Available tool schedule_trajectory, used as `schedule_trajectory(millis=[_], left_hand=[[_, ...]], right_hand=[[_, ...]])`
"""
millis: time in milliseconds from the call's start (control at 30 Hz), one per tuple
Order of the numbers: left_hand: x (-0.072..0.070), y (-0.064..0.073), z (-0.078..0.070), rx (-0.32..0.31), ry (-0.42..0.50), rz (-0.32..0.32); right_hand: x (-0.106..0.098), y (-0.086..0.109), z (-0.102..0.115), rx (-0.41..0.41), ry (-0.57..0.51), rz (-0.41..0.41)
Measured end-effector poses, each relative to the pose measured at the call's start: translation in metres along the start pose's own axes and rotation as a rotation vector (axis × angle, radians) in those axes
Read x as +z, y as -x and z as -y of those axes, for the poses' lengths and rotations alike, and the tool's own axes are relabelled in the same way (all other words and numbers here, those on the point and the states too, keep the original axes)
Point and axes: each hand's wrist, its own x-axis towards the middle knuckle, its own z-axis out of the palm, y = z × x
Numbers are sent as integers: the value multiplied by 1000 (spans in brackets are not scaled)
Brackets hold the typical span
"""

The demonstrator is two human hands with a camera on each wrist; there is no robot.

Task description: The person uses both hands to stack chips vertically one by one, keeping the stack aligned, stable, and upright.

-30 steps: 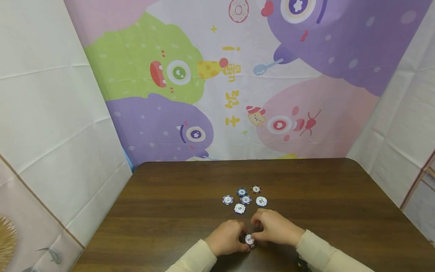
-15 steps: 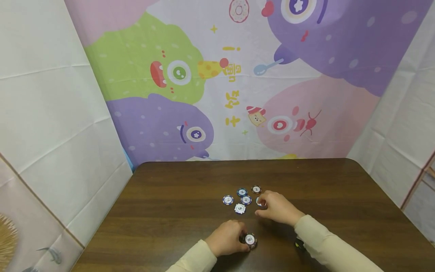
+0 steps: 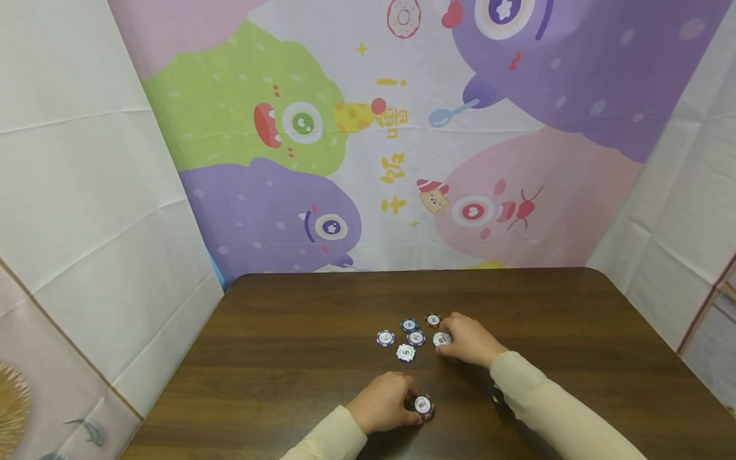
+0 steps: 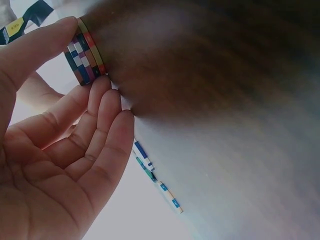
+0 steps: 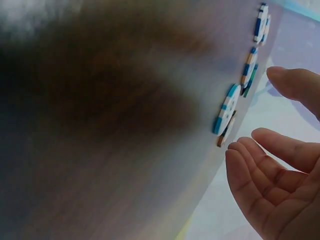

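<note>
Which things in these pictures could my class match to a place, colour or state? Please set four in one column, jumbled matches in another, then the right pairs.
Column one
1. chip stack
2. right grip
3. tabletop
4. backdrop

Column two
A. close to a loose chip marked 10
B. printed with cartoon monsters
C. held in the left grip
D. dark brown

Right pairs
1-C, 2-A, 3-D, 4-B
</note>
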Motion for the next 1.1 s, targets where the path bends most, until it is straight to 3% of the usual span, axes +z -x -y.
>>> schedule_trajectory(millis=[500, 1100], left_hand=[[0, 0, 0, 6, -13, -5], [-1, 0, 0, 1, -13, 4]], right_hand=[[11, -12, -4, 68, 79, 42], [8, -12, -6, 49, 84, 61]])
